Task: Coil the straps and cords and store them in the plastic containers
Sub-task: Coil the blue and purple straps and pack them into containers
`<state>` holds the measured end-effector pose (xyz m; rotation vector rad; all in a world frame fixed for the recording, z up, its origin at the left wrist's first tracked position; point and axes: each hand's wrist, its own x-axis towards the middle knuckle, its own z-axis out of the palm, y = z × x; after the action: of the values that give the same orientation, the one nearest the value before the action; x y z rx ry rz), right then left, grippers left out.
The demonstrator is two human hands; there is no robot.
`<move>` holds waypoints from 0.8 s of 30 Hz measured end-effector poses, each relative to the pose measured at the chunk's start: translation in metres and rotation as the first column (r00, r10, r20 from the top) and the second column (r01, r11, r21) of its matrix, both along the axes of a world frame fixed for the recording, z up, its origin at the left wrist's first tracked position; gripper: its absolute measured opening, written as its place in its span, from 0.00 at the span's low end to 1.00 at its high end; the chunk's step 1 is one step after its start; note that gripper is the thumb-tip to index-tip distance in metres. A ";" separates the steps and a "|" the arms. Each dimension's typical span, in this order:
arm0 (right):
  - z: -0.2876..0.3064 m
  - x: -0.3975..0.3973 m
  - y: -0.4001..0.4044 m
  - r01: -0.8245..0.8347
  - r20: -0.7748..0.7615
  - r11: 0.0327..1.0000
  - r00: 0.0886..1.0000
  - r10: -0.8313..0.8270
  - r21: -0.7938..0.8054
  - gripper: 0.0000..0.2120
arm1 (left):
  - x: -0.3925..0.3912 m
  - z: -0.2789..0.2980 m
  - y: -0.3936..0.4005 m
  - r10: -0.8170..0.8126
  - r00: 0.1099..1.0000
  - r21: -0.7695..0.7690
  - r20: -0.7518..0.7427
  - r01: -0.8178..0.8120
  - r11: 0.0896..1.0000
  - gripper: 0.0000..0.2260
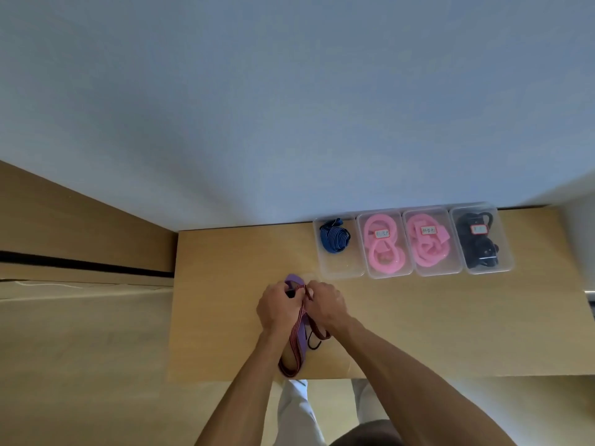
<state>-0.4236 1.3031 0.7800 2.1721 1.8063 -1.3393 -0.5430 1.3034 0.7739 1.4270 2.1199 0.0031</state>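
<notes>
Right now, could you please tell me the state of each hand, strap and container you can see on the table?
left hand: grips the red striped strap.
right hand: pinches the same strap.
red striped strap: loose, not yet coiled.
purple band: on the table, under the hands.
blue striped strap: coiled inside the leftmost container.
pink cords: coiled inside two labelled containers.
black cords: stored in the rightmost container.

Counter: light wood top, set against a pale wall.
Counter (418,323) fills centre and right of frame. Four clear plastic containers (341,268) in a row, touching, at upper right along the wall. Purple strap (293,280) and red-striped strap (294,339) lie at lower centre, near the front edge.
</notes>
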 end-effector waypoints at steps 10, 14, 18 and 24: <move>-0.023 -0.031 -0.019 0.147 0.070 0.986 0.986 -0.152 0.074 0.14 | -0.045 -0.014 -0.019 0.076 0.978 -0.126 0.196 -0.051 0.991 0.11; -0.017 -0.040 -0.024 0.228 -0.067 0.954 0.973 -0.219 0.194 0.19 | -0.057 -0.017 -0.026 0.042 0.975 -0.115 0.216 -0.017 0.993 0.05; -0.010 -0.048 -0.028 0.173 -0.127 0.960 0.981 -0.148 0.219 0.26 | -0.064 -0.019 -0.019 0.130 0.938 -0.047 0.322 -0.121 0.992 0.07; -0.012 -0.057 -0.032 0.171 -0.057 0.956 0.985 -0.162 0.239 0.22 | -0.069 -0.011 -0.017 0.086 0.869 -0.134 0.488 -0.023 0.991 0.06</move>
<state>-0.4807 1.2708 0.7676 2.4905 1.9317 -1.2510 -0.6119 1.2867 0.7624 1.1423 1.7007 0.2313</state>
